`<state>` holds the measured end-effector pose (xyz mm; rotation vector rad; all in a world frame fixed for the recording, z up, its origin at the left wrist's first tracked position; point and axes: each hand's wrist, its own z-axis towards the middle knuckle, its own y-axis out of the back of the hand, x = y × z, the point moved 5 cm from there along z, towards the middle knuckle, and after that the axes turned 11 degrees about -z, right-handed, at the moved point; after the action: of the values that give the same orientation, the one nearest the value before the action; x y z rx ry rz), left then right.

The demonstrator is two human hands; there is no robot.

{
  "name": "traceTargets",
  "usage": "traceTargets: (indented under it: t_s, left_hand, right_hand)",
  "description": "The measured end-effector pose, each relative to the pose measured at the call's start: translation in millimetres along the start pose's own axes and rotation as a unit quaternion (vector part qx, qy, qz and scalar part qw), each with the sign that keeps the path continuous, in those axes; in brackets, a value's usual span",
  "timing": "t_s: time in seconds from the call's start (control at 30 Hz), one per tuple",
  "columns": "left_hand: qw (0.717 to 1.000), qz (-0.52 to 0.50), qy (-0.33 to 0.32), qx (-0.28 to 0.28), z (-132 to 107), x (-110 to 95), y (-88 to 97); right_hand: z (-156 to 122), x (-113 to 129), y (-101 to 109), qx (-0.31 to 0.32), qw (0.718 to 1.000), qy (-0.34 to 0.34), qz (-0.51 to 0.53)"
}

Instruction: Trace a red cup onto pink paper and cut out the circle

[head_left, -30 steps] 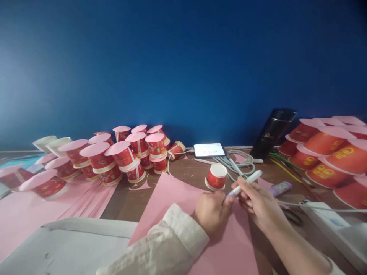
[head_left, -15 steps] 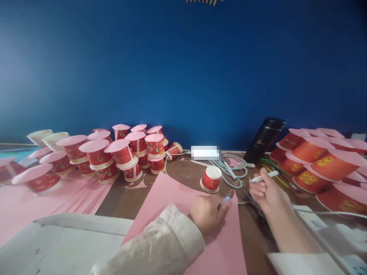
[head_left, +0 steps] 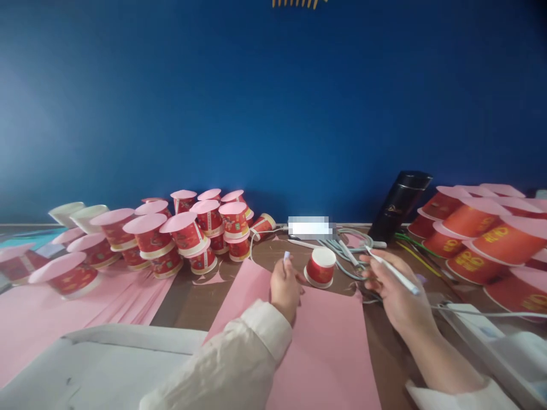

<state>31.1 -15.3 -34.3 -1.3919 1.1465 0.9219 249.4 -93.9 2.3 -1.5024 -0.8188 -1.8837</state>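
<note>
Holding slim white pen [head_left: 395,275] in right hand [head_left: 396,300], pale cap [head_left: 286,255] in left hand [head_left: 285,288]

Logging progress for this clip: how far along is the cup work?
Done: the left pile and right pile of red cups carry pink discs. In hand: the right hand holds a white pen, the left hand its cap, by one upturned cup at the far edge of the pink sheet. Left: that cup has no disc; the sheet looks unmarked.
</note>
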Motion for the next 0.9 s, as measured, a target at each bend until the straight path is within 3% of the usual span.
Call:
traceTargets:
  t_s: [0.07, 0.17, 0.27, 0.4, 0.53, 0.63, 0.7, 0.77, 0.83, 0.9]
  left_hand:
    - [0.998, -0.017, 0.052, 0.0, 8.3, 4.4, -1.1]
    - [0.996, -0.005, 0.081, 0.022, 12.4, 5.4, -2.8]
    - [0.996, 0.004, 0.086, 0.028, 11.2, 5.9, -2.3]
    - [0.999, 0.023, 0.029, 0.004, 11.3, 5.3, 2.2]
    - [0.999, 0.014, -0.042, -0.013, 11.9, 7.0, 4.9]
    - [0.998, -0.019, -0.052, -0.013, 9.6, 9.5, 2.5]
    - [0.998, -0.052, -0.016, 0.022, 6.2, 10.8, -4.5]
    - [0.988, -0.106, 0.064, 0.089, 0.6, 12.4, -15.7]
    - [0.958, -0.194, 0.147, 0.154, -6.7, 11.2, -26.4]
    - [0.915, -0.287, 0.205, 0.195, -12.6, 7.0, -32.7]
  right_hand:
    - [-4.4, 10.5, -11.5, 0.008, 0.991, 0.088, -0.102]
    - [-8.2, 20.2, -33.1, 0.031, 0.962, 0.201, -0.18]
    - [-6.1, 14.9, -52.3, 0.05, 0.945, 0.209, -0.247]
    - [-2.5, 1.6, -68.4, 0.064, 0.937, 0.174, -0.295]
    - [6.3, -3.7, -64.8, 0.015, 0.961, 0.137, -0.238]
    - [15.9, -1.6, -51.2, -0.026, 0.992, 0.094, -0.083]
    - [19.4, 1.4, -44.7, -0.008, 0.997, 0.071, 0.032]
    - [19.0, 4.0, -41.1, 0.03, 0.994, 0.058, 0.092]
    - [15.8, 4.6, -37.7, 0.052, 0.992, 0.064, 0.093]
    - [11.5, 5.0, -34.4, 0.053, 0.991, 0.113, 0.053]
